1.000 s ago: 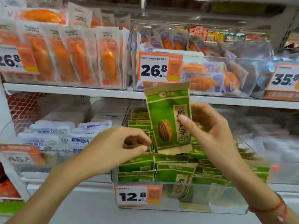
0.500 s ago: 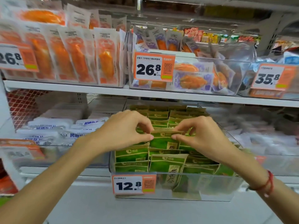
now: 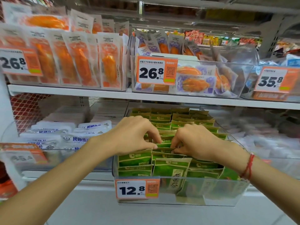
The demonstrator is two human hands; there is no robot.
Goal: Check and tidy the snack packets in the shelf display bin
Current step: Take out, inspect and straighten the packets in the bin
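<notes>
A clear plastic display bin (image 3: 211, 190) on the lower shelf holds several rows of green and tan snack packets (image 3: 136, 159), upright, with a 12.8 price tag (image 3: 137, 189) on its front wall. Both hands reach into the middle of the bin. My left hand (image 3: 131, 135) and my right hand (image 3: 194, 142) have their fingers curled and pinch the top edge of one green packet (image 3: 164, 143) sunk between the rows. Only its top strip shows.
The bin to the left holds white fish-snack packs (image 3: 73, 138). On the upper shelf stand orange packets (image 3: 78, 60), a clear bin of purple and orange packs (image 3: 196, 78), and price tags reading 26.8 and 35.8. Blurred pale packs lie to the right.
A second ago my right hand held one green packet up above the bin. Both hands have since lowered it into the middle row and pushed it down, with their fingertips closing together on its top.
</notes>
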